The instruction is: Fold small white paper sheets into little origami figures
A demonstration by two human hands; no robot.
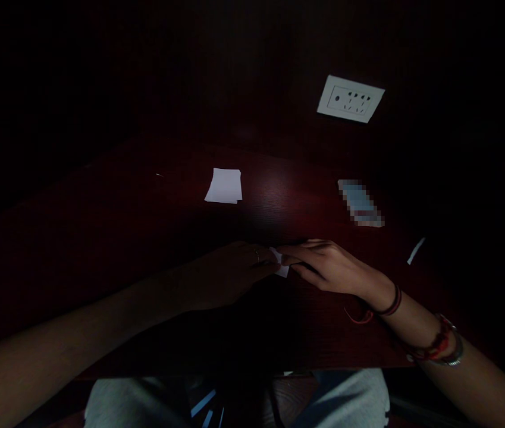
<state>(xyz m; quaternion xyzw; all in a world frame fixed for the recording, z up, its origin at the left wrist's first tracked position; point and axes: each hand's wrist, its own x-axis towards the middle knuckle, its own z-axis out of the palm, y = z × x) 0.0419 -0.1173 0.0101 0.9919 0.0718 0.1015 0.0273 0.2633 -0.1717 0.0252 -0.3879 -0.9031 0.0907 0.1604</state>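
A small piece of white paper [283, 271] lies between my two hands over the dark red table. My left hand [238, 270], in deep shadow and wearing a ring, has its fingertips closed on the paper's left side. From the right, my right hand [330, 266] reaches in, its fingers pressed together on the paper's upper right part. The fingers cover much of the paper, so its full shape and any folds are hidden. Beyond my hands rests a small stack of white paper sheets [225, 185], slightly fanned at its lower edge.
A blurred-out phone [361, 203] lies at the right on the table [274, 208]. Closer to me on that side is a narrow white paper strip [416, 251]. A white socket plate [351, 99] is set in the dark back panel. Below the table edge, my knees show.
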